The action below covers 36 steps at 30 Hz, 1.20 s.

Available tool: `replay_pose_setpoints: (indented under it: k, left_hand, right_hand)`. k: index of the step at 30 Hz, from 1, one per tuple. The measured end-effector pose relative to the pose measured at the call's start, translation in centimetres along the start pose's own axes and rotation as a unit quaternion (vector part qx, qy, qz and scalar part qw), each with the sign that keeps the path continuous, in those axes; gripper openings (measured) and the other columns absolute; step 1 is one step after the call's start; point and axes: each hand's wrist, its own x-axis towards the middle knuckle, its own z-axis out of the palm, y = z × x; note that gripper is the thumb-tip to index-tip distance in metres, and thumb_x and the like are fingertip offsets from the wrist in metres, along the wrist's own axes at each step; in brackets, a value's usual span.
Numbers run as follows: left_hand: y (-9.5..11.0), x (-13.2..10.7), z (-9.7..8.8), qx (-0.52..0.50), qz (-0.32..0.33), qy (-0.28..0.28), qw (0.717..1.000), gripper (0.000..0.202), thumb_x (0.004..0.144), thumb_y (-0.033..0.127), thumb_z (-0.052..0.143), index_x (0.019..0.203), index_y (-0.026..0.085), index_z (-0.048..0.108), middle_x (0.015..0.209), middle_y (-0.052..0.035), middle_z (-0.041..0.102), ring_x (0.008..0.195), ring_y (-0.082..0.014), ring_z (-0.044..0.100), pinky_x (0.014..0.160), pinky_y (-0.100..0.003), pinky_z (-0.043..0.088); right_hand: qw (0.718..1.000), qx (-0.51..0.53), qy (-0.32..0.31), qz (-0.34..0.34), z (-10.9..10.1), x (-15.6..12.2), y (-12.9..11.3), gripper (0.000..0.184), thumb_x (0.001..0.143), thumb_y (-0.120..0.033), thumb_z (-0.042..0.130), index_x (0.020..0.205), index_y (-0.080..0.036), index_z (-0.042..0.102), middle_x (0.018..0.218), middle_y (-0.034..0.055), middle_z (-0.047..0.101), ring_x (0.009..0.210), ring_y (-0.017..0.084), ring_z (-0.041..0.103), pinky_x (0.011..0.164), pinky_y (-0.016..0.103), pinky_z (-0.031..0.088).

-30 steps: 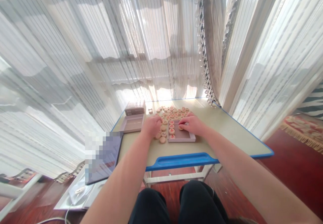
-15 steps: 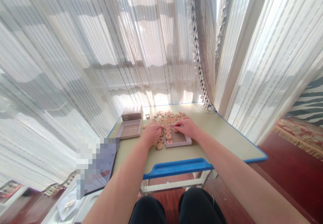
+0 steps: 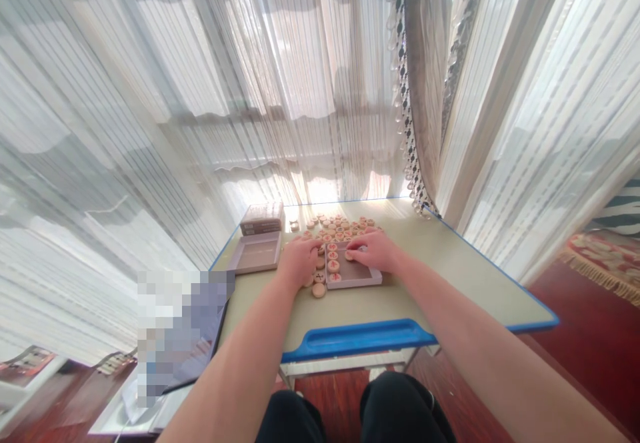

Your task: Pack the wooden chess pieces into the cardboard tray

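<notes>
A small grey box tray (image 3: 361, 278) lies on the beige table (image 3: 440, 276) with three round wooden chess pieces (image 3: 333, 266) in a column along its left side. My right hand (image 3: 374, 250) rests over the tray's far end, fingertips pinched on one wooden piece (image 3: 349, 255). My left hand (image 3: 299, 261) sits curled just left of the tray, fingers closed around loose pieces; what it grips is hidden. A spread of many more pieces (image 3: 340, 226) lies beyond both hands. A few loose pieces (image 3: 319, 290) lie near my left hand.
A second grey box half (image 3: 256, 255) and a brown box (image 3: 263, 218) stand at the table's far left. A blue trough (image 3: 357, 338) runs along the near edge. Sheer curtains surround the table. A blurred dark panel (image 3: 200, 323) leans at the left. My knees (image 3: 350, 410) are under the table.
The view has shifted slightly. My right hand has stayed at the tray's far end on a piece; my left hand has stayed curled among the loose pieces left of the tray.
</notes>
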Motion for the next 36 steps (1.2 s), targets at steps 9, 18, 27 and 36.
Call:
replay_pose_setpoints:
  k: [9, 18, 27, 36]
  left_hand:
    - [0.0, 0.0, -0.2, -0.019, -0.018, 0.020, 0.999, 0.035, 0.078, 0.017, 0.038, 0.091, 0.021, 0.071, 0.094, -0.0027, 0.069, 0.096, -0.0193, 0.057, 0.091, -0.030, 0.043]
    - [0.1, -0.1, -0.2, -0.028, -0.019, 0.010, 0.999, 0.034, 0.077, 0.017, 0.040, 0.092, 0.022, 0.070, 0.094, -0.0024, 0.069, 0.097, -0.0185, 0.056, 0.092, -0.030, 0.043]
    - [0.7, -0.2, -0.2, -0.046, 0.017, -0.002, 0.999, 0.035, 0.078, 0.017, 0.039, 0.097, 0.020, 0.069, 0.103, -0.0022, 0.067, 0.108, -0.0193, 0.051, 0.099, -0.031, 0.038]
    - [1.0, -0.1, -0.5, 0.003, 0.011, -0.014, 1.000, 0.033, 0.080, 0.019, 0.038, 0.092, 0.021, 0.069, 0.099, -0.0032, 0.067, 0.102, -0.0209, 0.053, 0.095, -0.033, 0.040]
  right_hand:
    - [0.998, -0.004, -0.049, -0.027, -0.5, -0.9, -0.1, 0.019, 0.065, -0.026, 0.060, 0.080, -0.025, 0.071, 0.079, 0.0012, 0.069, 0.086, 0.023, 0.053, 0.077, 0.033, 0.041]
    - [0.993, 0.072, 0.004, -0.094, -1.2, -1.4, -2.4, 0.017, 0.069, -0.028, 0.062, 0.084, -0.022, 0.069, 0.083, 0.0013, 0.067, 0.082, 0.018, 0.057, 0.083, 0.031, 0.041]
    - [0.979, 0.110, -0.052, -0.161, -1.0, -2.3, -4.1, 0.020, 0.071, -0.026, 0.062, 0.089, -0.025, 0.071, 0.083, 0.0018, 0.064, 0.083, 0.017, 0.057, 0.083, 0.028, 0.042]
    - [0.978, 0.118, -0.072, -0.155, -0.8, -2.2, -4.1, 0.020, 0.072, -0.025, 0.062, 0.089, -0.024, 0.071, 0.086, 0.0017, 0.065, 0.086, 0.017, 0.058, 0.084, 0.028, 0.043]
